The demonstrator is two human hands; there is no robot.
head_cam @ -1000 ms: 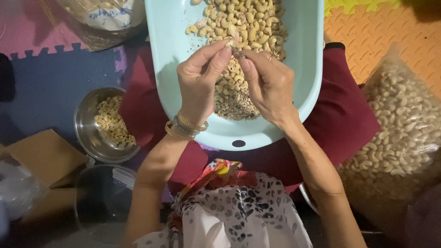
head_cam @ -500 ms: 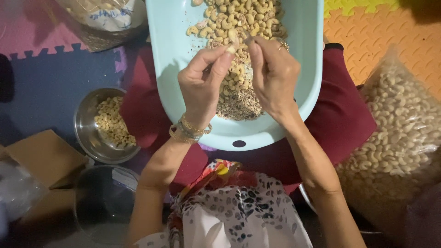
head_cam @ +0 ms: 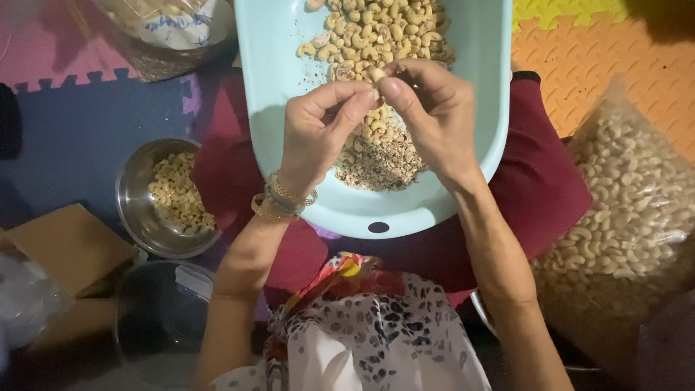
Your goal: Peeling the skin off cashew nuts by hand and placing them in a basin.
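Head view: hands pinch cashew mid-tub, rims clear.

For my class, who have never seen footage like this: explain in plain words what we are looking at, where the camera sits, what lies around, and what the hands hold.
There is no machine here: a person works with two bare hands. The single camera is worn on the person's head and looks down at the lap.

The left hand, with bangles at the wrist, and the right hand meet fingertip to fingertip, pinching one cashew nut between them.

Below them a pale blue plastic tub rests on the lap, holding a heap of cashews and a patch of flaky husk bits.

On the person's left stands a steel bowl with more cashews, beside a cardboard box. On the right lies a clear bag of cashews. Coloured foam mats cover the floor.
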